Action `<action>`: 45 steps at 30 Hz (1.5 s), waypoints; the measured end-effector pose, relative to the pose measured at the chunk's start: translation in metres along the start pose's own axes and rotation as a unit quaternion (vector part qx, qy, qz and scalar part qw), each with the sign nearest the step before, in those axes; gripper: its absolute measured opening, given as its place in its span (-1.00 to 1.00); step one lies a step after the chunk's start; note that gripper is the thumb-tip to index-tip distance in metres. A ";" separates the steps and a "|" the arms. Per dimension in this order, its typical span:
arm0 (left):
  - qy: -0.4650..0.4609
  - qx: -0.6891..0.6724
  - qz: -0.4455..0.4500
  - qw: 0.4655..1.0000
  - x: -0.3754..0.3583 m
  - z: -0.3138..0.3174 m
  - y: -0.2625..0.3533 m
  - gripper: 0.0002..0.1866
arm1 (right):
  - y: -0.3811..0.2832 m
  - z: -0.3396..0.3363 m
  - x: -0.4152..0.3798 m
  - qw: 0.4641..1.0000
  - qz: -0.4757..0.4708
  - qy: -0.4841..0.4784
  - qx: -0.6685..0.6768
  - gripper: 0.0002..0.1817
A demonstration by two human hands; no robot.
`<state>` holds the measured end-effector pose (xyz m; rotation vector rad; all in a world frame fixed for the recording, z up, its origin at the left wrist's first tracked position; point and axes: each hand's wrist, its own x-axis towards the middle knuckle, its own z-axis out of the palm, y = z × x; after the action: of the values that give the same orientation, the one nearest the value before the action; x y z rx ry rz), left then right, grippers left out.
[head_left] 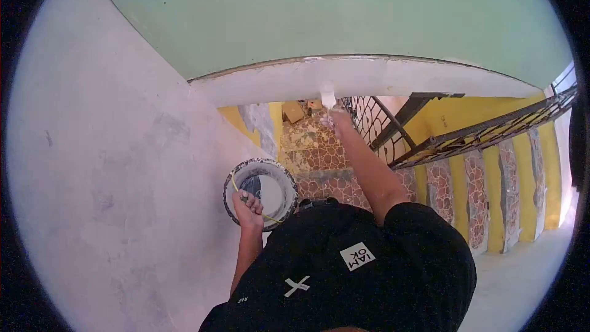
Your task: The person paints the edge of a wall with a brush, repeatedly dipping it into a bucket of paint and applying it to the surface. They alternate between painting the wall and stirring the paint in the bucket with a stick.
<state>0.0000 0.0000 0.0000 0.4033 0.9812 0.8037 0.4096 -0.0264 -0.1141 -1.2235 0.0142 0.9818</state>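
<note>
The right hand (335, 122) grasps a white brush (328, 99), which projects beyond its fingers to the pale beam (258, 85); the left hand (247, 210) clenches a yellow handle (270, 217), bucket (285, 181) below its fingers, presumably to steady it

The far green wall (332, 18) is smooth, with a soft gloss. The wall (123, 166) on the left looks matt and chalky. The bucket (284, 178) looks like plastic, its rim (255, 162) speckled and rough; the paint (271, 193) inside lies smooth. The right-hand railing (432, 142) is dark metal. The near shirt (393, 240) is matt cloth.
</note>
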 end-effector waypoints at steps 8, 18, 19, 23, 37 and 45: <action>0.005 0.029 -0.009 1.000 -0.010 0.004 -0.011 -0.76 | -0.081 0.016 -0.083 0.990 -0.133 -0.039 -0.038 -0.78; -0.018 0.031 -0.010 0.999 -0.012 0.000 -0.002 -0.78 | -0.018 -0.012 -0.037 0.971 -0.217 0.004 -0.098 -0.76; -0.017 0.032 0.000 0.999 -0.016 0.002 -0.003 -0.78 | 0.005 -0.024 -0.017 0.972 -0.215 0.004 -0.098 -0.76; 0.006 0.040 0.014 0.999 -0.019 0.008 -0.003 -0.79 | 0.072 -0.054 0.046 0.949 -0.154 0.100 -0.256 -0.78; 0.027 0.045 -0.003 0.999 -0.020 0.021 -0.001 -0.76 | 0.077 -0.052 0.000 0.999 0.041 0.012 0.030 -0.73; -0.009 0.016 0.009 1.000 -0.021 0.004 -0.003 -0.76 | 0.062 -0.018 0.011 0.998 -0.010 -0.045 0.052 -0.69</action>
<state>-0.0016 -0.0174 0.0125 0.4479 0.9759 0.8004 0.3857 -0.0336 -0.1743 -1.0803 -0.0181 1.0059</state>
